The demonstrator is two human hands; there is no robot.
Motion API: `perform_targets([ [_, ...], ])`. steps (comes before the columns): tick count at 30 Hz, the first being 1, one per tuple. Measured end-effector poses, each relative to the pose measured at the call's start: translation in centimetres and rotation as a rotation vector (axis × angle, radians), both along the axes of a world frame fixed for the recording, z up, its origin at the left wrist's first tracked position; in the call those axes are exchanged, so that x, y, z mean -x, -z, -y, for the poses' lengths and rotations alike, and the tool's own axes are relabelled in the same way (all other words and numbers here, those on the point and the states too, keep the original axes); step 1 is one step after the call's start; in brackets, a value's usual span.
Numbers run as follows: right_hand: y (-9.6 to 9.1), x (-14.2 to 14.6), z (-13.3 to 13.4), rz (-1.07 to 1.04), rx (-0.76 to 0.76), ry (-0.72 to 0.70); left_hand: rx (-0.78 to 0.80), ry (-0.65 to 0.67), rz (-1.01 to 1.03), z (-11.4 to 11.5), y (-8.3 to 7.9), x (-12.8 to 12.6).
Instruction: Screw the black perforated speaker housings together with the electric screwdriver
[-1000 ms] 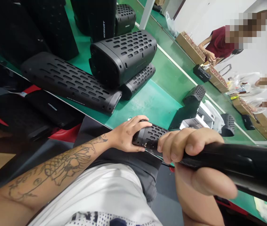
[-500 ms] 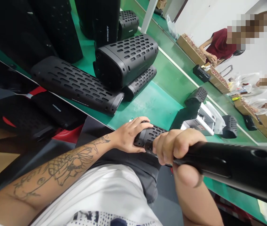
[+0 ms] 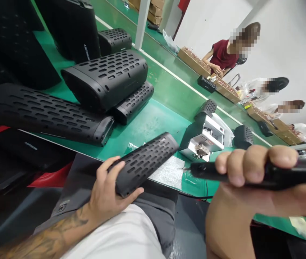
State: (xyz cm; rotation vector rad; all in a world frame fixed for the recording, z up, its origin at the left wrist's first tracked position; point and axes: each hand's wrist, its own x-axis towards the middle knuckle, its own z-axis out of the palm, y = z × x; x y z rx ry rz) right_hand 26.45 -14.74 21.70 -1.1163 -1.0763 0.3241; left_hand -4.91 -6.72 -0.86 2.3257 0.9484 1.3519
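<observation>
Hands first: my left hand [image 3: 106, 194] is wrapped around the near end of the black perforated speaker shell [image 3: 144, 162], with the thumb underneath and the fingers curled over the top. The shell's long axis climbs from that hand up and to the right, and its far end sits over the bench [image 3: 163, 118] edge. My right hand [image 3: 250, 169] is closed tight on a black driver [image 3: 206, 171]. The driver lies nearly level with its tip pointing left, near that far end but apart from it.
</observation>
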Motion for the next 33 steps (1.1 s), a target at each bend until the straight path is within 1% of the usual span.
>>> perform_targets([
  [1,0.0,-1.5,-0.2,-0.001,-0.033,0.069,0.024,-0.015,-0.033,1.0,0.0,0.6],
  [2,0.1,-3.0,-0.6,0.005,-0.066,0.141,0.039,0.015,-0.067,1.9,0.1,1.1],
  [3,0.3,-4.3,-1.2,0.014,-0.096,0.21,0.041,0.082,-0.098,2.7,0.2,1.5],
  [5,1.0,-6.7,-2.3,0.027,-0.147,0.307,0.015,0.271,-0.143,3.8,0.5,1.7],
  [7,1.9,-8.3,-3.2,0.03,-0.171,0.332,-0.073,0.457,-0.137,4.1,0.3,1.0],
  [9,2.9,-9.2,-3.7,0.026,-0.164,0.305,-0.21,0.615,-0.13,3.2,-0.8,-0.4],
  [10,3.4,-9.4,-3.7,0.026,-0.156,0.288,-0.282,0.676,-0.131,2.3,-1.8,-1.2],
  [12,4.2,-9.5,-3.6,0.028,-0.144,0.258,-0.383,0.743,-0.18,-0.5,-4.6,-3.0],
  [14,4.6,-9.4,-3.3,0.034,-0.139,0.235,-0.391,0.744,-0.322,-4.1,-7.7,-4.9],
  [16,4.7,-9.3,-3.1,0.041,-0.135,0.218,-0.337,0.769,-0.526,-7.8,-10.2,-6.7],
  [18,4.8,-9.2,-2.9,0.044,-0.134,0.208,-0.291,0.832,-0.637,-10.5,-11.8,-8.6],
  [19,4.8,-9.2,-2.9,0.047,-0.134,0.204,-0.279,0.836,-0.668,-11.2,-12.2,-9.5],
  [21,4.8,-9.2,-2.8,0.052,-0.138,0.203,-0.266,0.767,-0.709,-11.2,-12.5,-11.1],
  [24,4.8,-9.1,-2.7,0.056,-0.135,0.21,-0.214,0.579,-0.782,-9.1,-12.4,-12.7],
  [26,4.6,-8.8,-2.5,0.05,-0.122,0.211,-0.153,0.524,-0.816,-7.8,-12.6,-13.0],
  [28,4.1,-8.4,-2.1,0.042,-0.106,0.204,-0.104,0.523,-0.832,-7.5,-13.0,-12.7],
  [31,2.5,-7.5,-0.6,0.023,-0.108,0.2,-0.068,0.56,-0.852,-8.5,-13.3,-11.9],
  [32,1.9,-7.1,0.1,0.015,-0.113,0.18,-0.058,0.568,-0.858,-9.0,-13.3,-11.6],
  [33,1.3,-6.8,0.9,0.016,-0.117,0.13,-0.053,0.572,-0.858,-9.3,-13.1,-11.5],
])
